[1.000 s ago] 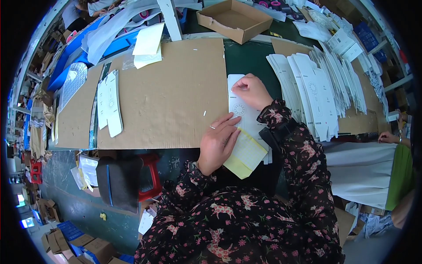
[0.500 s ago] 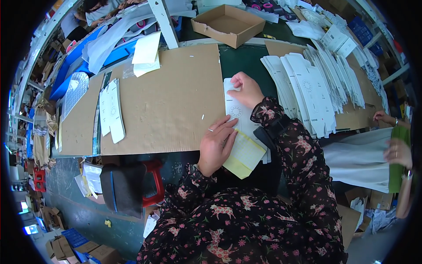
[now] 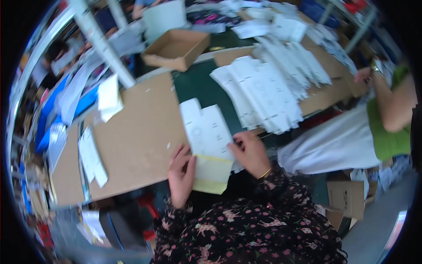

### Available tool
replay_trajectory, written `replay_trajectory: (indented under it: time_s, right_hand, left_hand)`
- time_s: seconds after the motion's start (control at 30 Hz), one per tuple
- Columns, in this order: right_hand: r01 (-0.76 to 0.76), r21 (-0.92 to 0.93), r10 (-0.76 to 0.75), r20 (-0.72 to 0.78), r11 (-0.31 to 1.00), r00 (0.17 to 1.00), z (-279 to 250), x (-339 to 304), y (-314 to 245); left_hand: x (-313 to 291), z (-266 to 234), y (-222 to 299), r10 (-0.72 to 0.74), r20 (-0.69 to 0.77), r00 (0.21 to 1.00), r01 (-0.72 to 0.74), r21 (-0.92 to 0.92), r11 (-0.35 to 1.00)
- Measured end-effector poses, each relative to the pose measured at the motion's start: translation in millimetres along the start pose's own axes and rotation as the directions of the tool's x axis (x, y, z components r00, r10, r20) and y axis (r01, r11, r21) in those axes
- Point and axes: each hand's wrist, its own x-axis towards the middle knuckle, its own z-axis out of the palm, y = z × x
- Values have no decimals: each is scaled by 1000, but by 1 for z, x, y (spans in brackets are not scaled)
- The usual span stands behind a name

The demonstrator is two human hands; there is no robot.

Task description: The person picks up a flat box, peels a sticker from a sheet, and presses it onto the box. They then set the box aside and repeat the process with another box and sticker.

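A flat white carton blank [image 3: 214,131] with printed marks lies at the table's front edge, its near end under a pale yellow sheet [image 3: 213,174]. My left hand [image 3: 181,174] rests along the left edge of both, fingers stretched and thumb by the sheet's corner. On the other side, my right hand [image 3: 252,154] pinches the right edge of the blank between thumb and curled fingers. Motion blurs the picture slightly.
Stacked white carton blanks [image 3: 263,92] lie to the right. More blanks [image 3: 91,156] and a yellow-white paper pad [image 3: 109,97] are at left. A shallow cardboard box [image 3: 176,49] stands at the back. A person in a green top [image 3: 391,119] is close on my right.
My right hand has come down from the blank's far end to its right edge, and a second panel of the blank now shows. My left hand has shifted to the left edge. The whole view has turned.
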Motion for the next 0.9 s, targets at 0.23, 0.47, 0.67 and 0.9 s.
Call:
replay_trajectory:
  time_s: [0.23,0.47,0.67,0.9]
  right_hand:
    - [57,38,-51,-150,998,987,19,-18,5]
    - [-33,231,43,-41,972,998,13,-18,12]
    - [-74,515,77,16,854,997,1,-22,-5]
    - [-58,822,161,-41,566,986,-21,-27,-23]
  left_hand:
    - [-3,11,1,-29,-10,1000,28,-85,996]
    - [-2,9,12,-194,71,978,207,-351,913]
    - [-5,3,7,-307,89,947,316,-409,856]
    - [-7,6,33,-222,12,975,196,-518,833]
